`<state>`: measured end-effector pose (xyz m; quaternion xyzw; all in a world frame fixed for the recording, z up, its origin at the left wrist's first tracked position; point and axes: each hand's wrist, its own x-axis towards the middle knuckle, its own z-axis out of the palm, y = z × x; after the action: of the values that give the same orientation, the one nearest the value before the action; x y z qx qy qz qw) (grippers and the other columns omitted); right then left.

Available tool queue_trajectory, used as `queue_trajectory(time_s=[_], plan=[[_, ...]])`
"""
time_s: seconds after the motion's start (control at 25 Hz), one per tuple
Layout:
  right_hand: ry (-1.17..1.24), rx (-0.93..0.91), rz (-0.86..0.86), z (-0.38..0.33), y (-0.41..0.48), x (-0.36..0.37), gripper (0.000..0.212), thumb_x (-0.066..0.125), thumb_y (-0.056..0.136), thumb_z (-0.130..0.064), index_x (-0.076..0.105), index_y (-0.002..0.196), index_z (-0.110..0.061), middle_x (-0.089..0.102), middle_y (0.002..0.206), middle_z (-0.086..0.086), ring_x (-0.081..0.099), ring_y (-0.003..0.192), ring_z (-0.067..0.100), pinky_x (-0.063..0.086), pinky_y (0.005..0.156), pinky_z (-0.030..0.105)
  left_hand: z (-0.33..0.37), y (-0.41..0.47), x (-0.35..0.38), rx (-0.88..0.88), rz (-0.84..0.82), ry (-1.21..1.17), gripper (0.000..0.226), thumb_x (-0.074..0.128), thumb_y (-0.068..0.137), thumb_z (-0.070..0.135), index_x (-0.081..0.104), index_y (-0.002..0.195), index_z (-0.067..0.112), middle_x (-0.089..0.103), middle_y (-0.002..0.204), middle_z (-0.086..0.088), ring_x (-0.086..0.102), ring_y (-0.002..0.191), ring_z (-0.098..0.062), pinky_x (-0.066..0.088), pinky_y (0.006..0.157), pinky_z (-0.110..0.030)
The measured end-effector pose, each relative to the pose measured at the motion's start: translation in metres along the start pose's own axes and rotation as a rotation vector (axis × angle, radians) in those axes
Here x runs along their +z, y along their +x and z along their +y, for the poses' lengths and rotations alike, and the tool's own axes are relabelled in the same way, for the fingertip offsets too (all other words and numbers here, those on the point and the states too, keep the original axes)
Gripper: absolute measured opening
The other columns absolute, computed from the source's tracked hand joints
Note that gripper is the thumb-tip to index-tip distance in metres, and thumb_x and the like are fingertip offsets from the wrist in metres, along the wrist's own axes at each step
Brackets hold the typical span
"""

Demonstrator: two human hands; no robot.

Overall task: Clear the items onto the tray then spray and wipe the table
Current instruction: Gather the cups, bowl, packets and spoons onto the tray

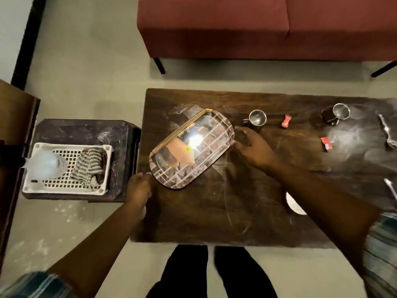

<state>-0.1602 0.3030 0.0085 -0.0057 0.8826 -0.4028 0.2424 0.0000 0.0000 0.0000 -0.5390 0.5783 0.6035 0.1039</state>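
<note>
A dark wooden tabletop (257,211) fills the centre and right of the view, its surface streaked with pale smears. A mirrored tray (191,148) lies skewed on the left part of the tabletop, its long axis running from 7 o'clock to 1 o'clock; its lower corner sits close to the tabletop's left edge.

The left hand (138,189) is at the tray's 7 o'clock corner, at the tabletop's left edge, fingers curled toward the rim; whether it actually grips the rim cannot be told. The right hand (252,145) is at the tray's 3 o'clock edge, fingers loosely spread and touching or just beside the rim; motion blur prevents a firmer reading.

Items to the right of the tray, toward 2 and 3 o'clock: a steel cup (256,118) just beyond the right hand, a red wrapper (286,121), a second steel cup (337,114), a second red wrapper (326,143), and a spoon (386,132) near the right edge. A white plate (293,204) shows partly under the right forearm at 4 o'clock.

The tabletop's near half, at 6 o'clock, is open. At 9 o'clock, off the tabletop, a low side stand carries a white basket (66,188) holding a spray bottle (44,165) and a striped cloth (89,165). A red sofa (257,29) stands at 12 o'clock, with bare floor between it and the tabletop's far edge.
</note>
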Motion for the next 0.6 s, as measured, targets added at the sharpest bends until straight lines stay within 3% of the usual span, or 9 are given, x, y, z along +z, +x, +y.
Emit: queue_trajectory(time_s=[0.08, 0.12, 0.24, 0.36, 0.44, 0.48, 0.6], plan=[[0.01, -0.004, -0.04, 0.026, 0.046, 0.017, 0.073, 0.064, 0.083, -0.06, 0.057, 0.147, -0.026, 0.067, 0.142, 0.003, 0.065, 0.129, 0.021, 0.051, 0.112, 0.052, -0.009, 0.031, 0.012, -0.016, 0.062, 0.029, 0.043, 0.064, 0.103, 0.025, 0.055, 0.144, 0.015, 0.065, 0.125, -0.005, 0.062, 0.109, -0.023, 0.052, 0.096, -0.041], [0.003, 0.001, -0.057, 0.028, 0.062, 0.024, 0.072, 0.064, 0.082, -0.056, 0.057, 0.147, -0.026, 0.068, 0.14, 0.004, 0.067, 0.126, 0.023, 0.053, 0.11, 0.053, -0.013, 0.044, 0.018, -0.009, 0.081, 0.025, 0.049, 0.066, 0.101, 0.023, 0.054, 0.147, 0.014, 0.068, 0.131, -0.005, 0.064, 0.115, -0.025, 0.051, 0.101, -0.043], [-0.128, -0.022, -0.059, -0.001, 0.085, 0.034, 0.066, 0.069, 0.094, -0.032, 0.048, 0.155, -0.02, 0.059, 0.15, 0.011, 0.059, 0.135, 0.031, 0.048, 0.114, 0.047, -0.03, 0.074, 0.031, 0.004, 0.159, 0.032, 0.042, 0.068, 0.097, 0.016, 0.062, 0.138, 0.008, 0.075, 0.128, -0.016, 0.07, 0.105, -0.025, 0.055, 0.092, -0.04], [-0.322, -0.072, -0.062, 0.0, 0.111, 0.046, 0.074, 0.065, 0.098, -0.019, 0.033, 0.164, -0.013, 0.046, 0.161, 0.017, 0.047, 0.146, 0.037, 0.044, 0.117, 0.044, -0.039, 0.082, 0.036, -0.028, 0.193, 0.023, 0.037, 0.066, 0.1, 0.013, 0.064, 0.136, 0.007, 0.077, 0.121, -0.013, 0.073, 0.102, -0.024, 0.061, 0.091, -0.042], [-0.392, -0.057, -0.069, 0.006, 0.123, 0.052, 0.071, 0.064, 0.093, -0.013, 0.037, 0.159, -0.009, 0.051, 0.154, 0.022, 0.049, 0.142, 0.041, 0.047, 0.113, 0.047, -0.045, 0.082, 0.043, -0.027, 0.209, 0.002, 0.017, 0.062, 0.102, 0.004, 0.068, 0.117, 0.01, 0.076, 0.101, -0.006, 0.072, 0.086, -0.017, 0.064, 0.075, -0.032], [-0.419, -0.044, -0.056, 0.007, 0.127, 0.053, 0.064, 0.062, 0.09, -0.008, 0.044, 0.152, -0.007, 0.056, 0.145, 0.023, 0.054, 0.135, 0.043, 0.05, 0.108, 0.047, -0.043, 0.078, 0.049, -0.006, 0.215, 0.004, 0.018, 0.06, 0.102, 0.0, 0.067, 0.112, 0.014, 0.073, 0.094, -0.001, 0.07, 0.079, -0.013, 0.063, 0.069, -0.027], [-0.437, 0.017, -0.007, 0.008, 0.129, 0.052, 0.051, 0.058, 0.088, 0.002, 0.053, 0.139, -0.004, 0.063, 0.133, 0.025, 0.062, 0.123, 0.043, 0.052, 0.092, 0.041, -0.041, 0.072, 0.049, 0.061, 0.267, 0.032, 0.034, 0.059, 0.099, -0.01, 0.065, 0.122, 0.015, 0.071, 0.096, 0.0, 0.068, 0.081, -0.014, 0.062, 0.074, -0.029]])
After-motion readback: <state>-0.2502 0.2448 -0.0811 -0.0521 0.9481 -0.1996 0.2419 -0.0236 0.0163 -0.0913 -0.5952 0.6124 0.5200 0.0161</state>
